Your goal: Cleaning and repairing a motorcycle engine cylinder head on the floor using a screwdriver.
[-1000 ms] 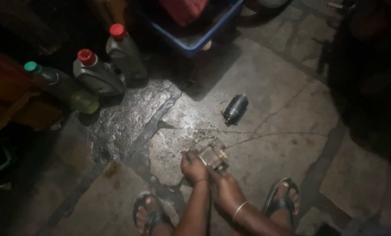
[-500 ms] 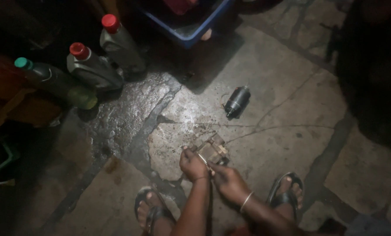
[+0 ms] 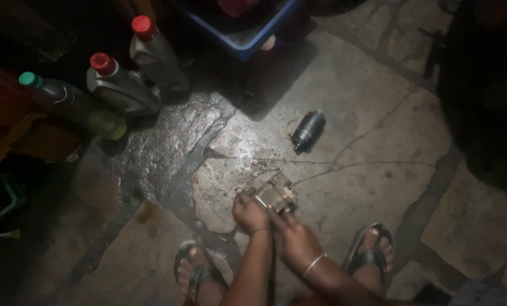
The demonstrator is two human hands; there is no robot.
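Down on the cracked, oil-stained stone floor (image 3: 378, 170), a small blocky metal engine part (image 3: 275, 195) sits just ahead of the person's sandalled feet. Their left hand (image 3: 250, 214) curls round its near left side, fingers closed against it. Their right hand (image 3: 296, 243), a thin bangle at the wrist, pinches its near right edge. Beyond the part lies a dark cylindrical motor (image 3: 308, 130), well apart. Farther left of the part stand three grey plastic oil bottles (image 3: 120, 88).
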